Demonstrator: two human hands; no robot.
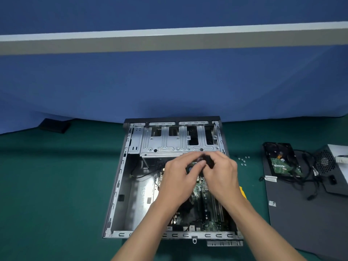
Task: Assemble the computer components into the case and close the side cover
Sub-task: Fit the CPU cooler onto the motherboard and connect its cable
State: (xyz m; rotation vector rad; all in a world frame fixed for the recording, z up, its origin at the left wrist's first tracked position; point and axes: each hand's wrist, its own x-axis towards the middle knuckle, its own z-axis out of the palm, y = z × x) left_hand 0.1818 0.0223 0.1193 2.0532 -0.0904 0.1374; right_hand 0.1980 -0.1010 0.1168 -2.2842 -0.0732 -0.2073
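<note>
Black cooler fan (208, 161) sits over the motherboard (209, 204) inside the open case (120, 185), near its drive cage (169, 142). Left hand (178, 181) and right hand (222, 176) are together, both gripping the fan. Board looks seated; whether the fan is fastened, cannot tell. Right of the case: loose screws (243, 160), then hard drive (282, 162) and power supply (327, 166) on the side cover (301, 223). Judged under halfway: drive, supply and cover remain.

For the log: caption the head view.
Left hand and right hand grip a fan over the motherboard in the open case.
</note>
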